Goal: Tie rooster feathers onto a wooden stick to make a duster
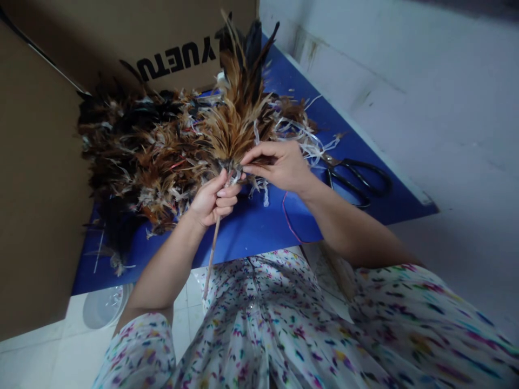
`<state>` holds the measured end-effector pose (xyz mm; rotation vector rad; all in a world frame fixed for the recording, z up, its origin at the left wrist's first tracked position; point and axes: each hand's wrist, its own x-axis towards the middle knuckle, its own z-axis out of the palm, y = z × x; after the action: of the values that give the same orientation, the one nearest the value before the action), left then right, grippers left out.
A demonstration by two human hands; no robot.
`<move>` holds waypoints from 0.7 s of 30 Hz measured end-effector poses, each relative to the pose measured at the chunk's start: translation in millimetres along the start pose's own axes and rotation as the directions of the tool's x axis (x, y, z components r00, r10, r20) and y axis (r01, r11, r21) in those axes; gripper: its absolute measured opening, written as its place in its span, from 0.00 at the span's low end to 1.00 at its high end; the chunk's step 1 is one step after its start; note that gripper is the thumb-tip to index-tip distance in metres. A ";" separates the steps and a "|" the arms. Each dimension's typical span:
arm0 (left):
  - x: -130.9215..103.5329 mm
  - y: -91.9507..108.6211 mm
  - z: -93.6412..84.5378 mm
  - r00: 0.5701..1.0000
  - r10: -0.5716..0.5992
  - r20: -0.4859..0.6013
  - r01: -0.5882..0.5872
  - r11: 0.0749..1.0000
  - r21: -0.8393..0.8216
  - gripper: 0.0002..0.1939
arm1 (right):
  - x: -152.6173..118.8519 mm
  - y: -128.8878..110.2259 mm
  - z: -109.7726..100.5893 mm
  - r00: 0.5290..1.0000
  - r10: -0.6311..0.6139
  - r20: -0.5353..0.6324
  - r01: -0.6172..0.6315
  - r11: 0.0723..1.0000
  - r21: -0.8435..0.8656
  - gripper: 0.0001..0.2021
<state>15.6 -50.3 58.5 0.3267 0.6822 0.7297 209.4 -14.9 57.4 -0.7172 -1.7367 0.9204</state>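
A feather duster (233,121) with brown and black feathers points away from me over the blue table. My left hand (217,200) is closed round its thin wooden stick (212,248), just below the lowest feathers, and the stick's bare end hangs past the table edge. At the base of the feathers, my right hand (279,165) pinches with thumb and forefinger, apparently on a feather; the fingertips partly hide it. A large heap of loose brown and black feathers (158,151) lies to the left of the duster and behind it.
Black-handled scissors (357,181) lie on the blue table (259,232) at the right, beside white strips (300,135). A pink string (290,219) runs near the front edge. Cardboard boxes (93,38) stand behind and left, a wall (405,97) right. A plastic tub (103,308) is on the floor.
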 end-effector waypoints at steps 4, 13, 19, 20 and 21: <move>0.1 0.1 -0.3 0.999 -0.028 0.021 0.028 0.999 0.026 0.22 | -1.1 -0.1 1.7 1.000 -0.013 -0.016 0.013 1.000 -0.010 0.16; 1.1 -0.9 0.9 0.999 0.034 0.014 -0.036 0.984 0.176 0.28 | -2.7 1.5 4.5 0.999 0.000 -0.051 -0.002 0.999 -0.044 0.19; -0.3 -1.5 1.6 0.999 0.032 0.014 -0.034 0.988 0.152 0.25 | -3.4 1.0 4.8 0.999 -0.016 -0.029 0.014 0.998 -0.061 0.19; -0.5 -1.4 1.8 1.000 0.024 0.014 -0.025 0.990 0.140 0.23 | -3.3 1.6 4.6 0.999 -0.028 -0.023 0.027 0.998 -0.063 0.19; -0.7 -1.3 2.0 1.000 0.016 0.017 -0.018 0.991 0.131 0.22 | -3.0 2.3 4.6 0.999 -0.038 -0.018 0.037 0.997 -0.066 0.19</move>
<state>17.2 -51.8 59.6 0.4588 0.7151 0.6995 206.2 -17.2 53.0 -0.7317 -1.7642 0.8312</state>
